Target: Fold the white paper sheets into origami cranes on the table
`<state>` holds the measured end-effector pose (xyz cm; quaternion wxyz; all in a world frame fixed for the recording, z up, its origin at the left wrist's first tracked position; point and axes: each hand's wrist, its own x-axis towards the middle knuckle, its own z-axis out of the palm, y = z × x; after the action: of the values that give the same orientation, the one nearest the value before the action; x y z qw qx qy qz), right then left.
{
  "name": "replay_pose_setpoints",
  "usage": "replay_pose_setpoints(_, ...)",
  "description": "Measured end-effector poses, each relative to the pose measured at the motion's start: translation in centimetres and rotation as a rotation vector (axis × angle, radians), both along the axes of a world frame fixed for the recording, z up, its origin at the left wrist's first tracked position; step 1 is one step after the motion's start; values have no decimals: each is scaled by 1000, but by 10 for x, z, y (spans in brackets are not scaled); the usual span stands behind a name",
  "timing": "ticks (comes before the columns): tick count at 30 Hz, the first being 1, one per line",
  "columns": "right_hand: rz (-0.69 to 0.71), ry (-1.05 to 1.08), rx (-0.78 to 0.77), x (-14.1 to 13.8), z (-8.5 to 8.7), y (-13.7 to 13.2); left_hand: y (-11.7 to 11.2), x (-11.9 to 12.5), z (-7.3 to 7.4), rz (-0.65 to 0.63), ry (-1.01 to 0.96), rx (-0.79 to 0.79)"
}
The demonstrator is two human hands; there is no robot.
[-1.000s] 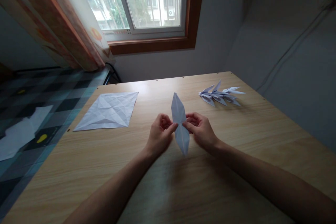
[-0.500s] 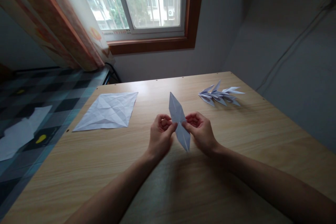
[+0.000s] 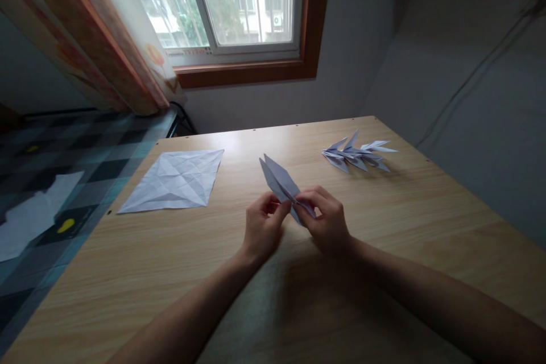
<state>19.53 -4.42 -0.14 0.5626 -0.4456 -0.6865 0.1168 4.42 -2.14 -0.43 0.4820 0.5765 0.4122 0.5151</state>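
Observation:
Between my two hands is a white folded paper piece (image 3: 279, 177), with two long pointed flaps aimed up and left and slightly apart at their tips. My left hand (image 3: 265, 224) pinches it near the middle from the left, thumb on top. On the other side my right hand (image 3: 326, 219) grips the lower right part, its fingers covering some of the folds. The paper is held above the wooden table (image 3: 170, 273), and both hands nearly meet at its centre.
A creased square paper sheet (image 3: 174, 179) lies flat at the table's left. Several folded pointed pieces (image 3: 358, 154) sit joined in a row at the back right. Left of the table, loose white paper (image 3: 32, 216) rests on a checked cloth (image 3: 85, 142). Beyond stands a window (image 3: 251, 5).
The folded paper has turned so its tips lean further left, and its flaps have parted into two points. My right hand has shifted its grip; my left hand stays nearly in place.

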Motion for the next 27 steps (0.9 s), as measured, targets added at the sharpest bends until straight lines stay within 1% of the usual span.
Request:
replay_pose_setpoints(3,-39,-223,218,1,2,-3,-1,2,5,-7,-46,-12)
replay_pose_setpoints(5,-83,-375,321,2,4,-3,-2,3,8,-8,-65,-23)
replay_pose_setpoints(9,-126,-592,407,6,7,-3,-3,2,5,-33,-98,-54)
replay_pose_setpoints(13,-173,-705,496,9,9,0,-2,1,1,-164,-251,-112)
replay_pose_setpoints(15,-175,-718,545,10,8,1,-1,3,1,-181,-286,-122)
replay_pose_setpoints(17,-147,-695,562,10,7,1,-1,4,2,-159,-263,-130)
replay_pose_setpoints(20,-50,-611,552,12,5,2,-2,5,4,-142,-236,-162)
replay_pose_setpoints(23,31,-514,537,14,1,3,-2,5,6,-140,-245,-159)
replay_pose_setpoints(25,62,-459,527,14,0,4,-2,5,7,-135,-241,-148)
replay_pose_setpoints(27,61,-399,500,12,1,4,-2,5,9,-124,-230,-143)
